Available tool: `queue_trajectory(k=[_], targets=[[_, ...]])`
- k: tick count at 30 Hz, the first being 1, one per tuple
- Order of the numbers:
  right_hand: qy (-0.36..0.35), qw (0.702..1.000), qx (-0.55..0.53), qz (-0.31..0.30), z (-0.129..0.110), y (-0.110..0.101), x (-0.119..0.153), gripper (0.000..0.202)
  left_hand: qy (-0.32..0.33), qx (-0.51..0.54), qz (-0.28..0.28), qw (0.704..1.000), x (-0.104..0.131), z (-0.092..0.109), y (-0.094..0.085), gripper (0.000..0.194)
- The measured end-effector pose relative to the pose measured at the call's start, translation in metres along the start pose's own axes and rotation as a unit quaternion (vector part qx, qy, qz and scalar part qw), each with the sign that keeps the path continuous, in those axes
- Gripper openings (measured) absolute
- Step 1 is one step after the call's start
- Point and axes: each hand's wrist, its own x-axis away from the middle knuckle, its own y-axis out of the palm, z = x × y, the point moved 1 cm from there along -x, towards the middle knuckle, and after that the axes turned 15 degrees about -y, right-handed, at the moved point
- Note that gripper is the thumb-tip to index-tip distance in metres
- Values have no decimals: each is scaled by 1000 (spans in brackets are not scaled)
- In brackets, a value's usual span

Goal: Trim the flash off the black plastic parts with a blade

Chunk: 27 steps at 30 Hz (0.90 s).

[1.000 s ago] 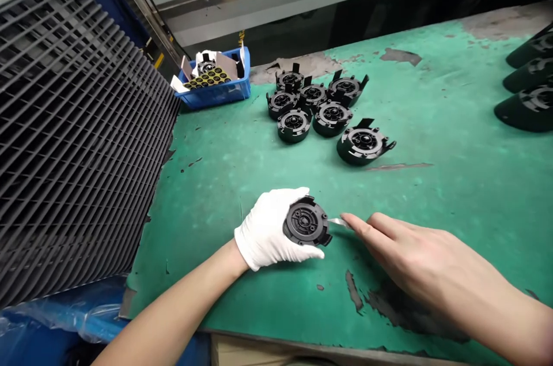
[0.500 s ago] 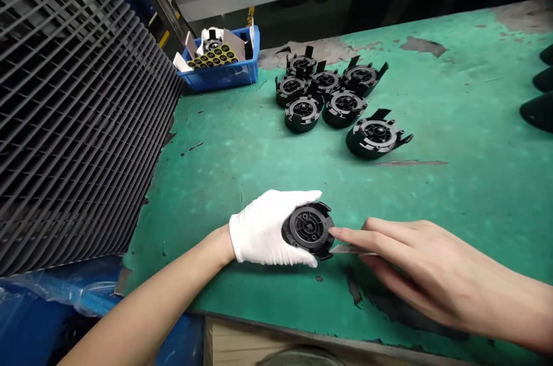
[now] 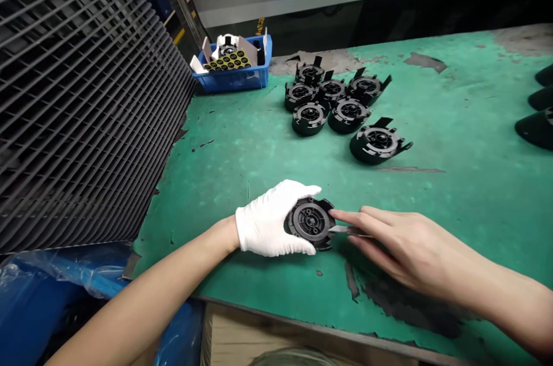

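My left hand (image 3: 272, 219), in a white glove, wraps round a black round plastic part (image 3: 311, 221) from its left side. The part's ribbed, ringed face is turned up toward me. Bare and coming in from the right, my right hand (image 3: 401, 239) pinches a thin knife (image 3: 343, 229) with a pale metal blade. The blade's tip meets the right edge of the part, and my right index fingertip rests on the rim just above it. Most of the knife's handle is hidden in my right hand.
Several similar black parts (image 3: 349, 112) stand grouped on the green worktop (image 3: 242, 153), one a little apart. Behind them is a blue bin (image 3: 235, 79). A dark slatted rack (image 3: 86, 95) rises at left. Dark rounded pieces (image 3: 538, 127) lie at the right edge.
The knife blade has come up from below the part's right edge to touch that edge. My right hand has moved slightly left and up. The view has shifted a little.
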Motion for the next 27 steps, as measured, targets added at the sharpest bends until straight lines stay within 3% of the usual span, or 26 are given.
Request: queue_trajectory(k=[3,6,9,13,15,18,20,27], targets=[[-1,1000,-26,1,-2,5,-5,66,0,-4,2,1000,2,0,0,122],[-10,999,-32,0,2,2,-3,51,8,-4,6,1000,4,1,-1,111],[28,998,14,52,10,-6,5,33,-1,28,7,1000,6,1,-3,100],[56,996,44,58,8,-7,18,35,-14,79,28,996,11,-3,-6,90],[54,997,41,49,0,-1,22,40,-24,81,42,996,13,-4,-5,100],[63,996,41,44,-10,11,24,46,-43,62,47,996,10,-4,0,136],[66,996,53,42,-13,17,24,44,-43,42,46,997,6,-4,5,149],[67,994,84,8,-15,22,19,37,-27,-21,78,996,-3,-8,18,143]])
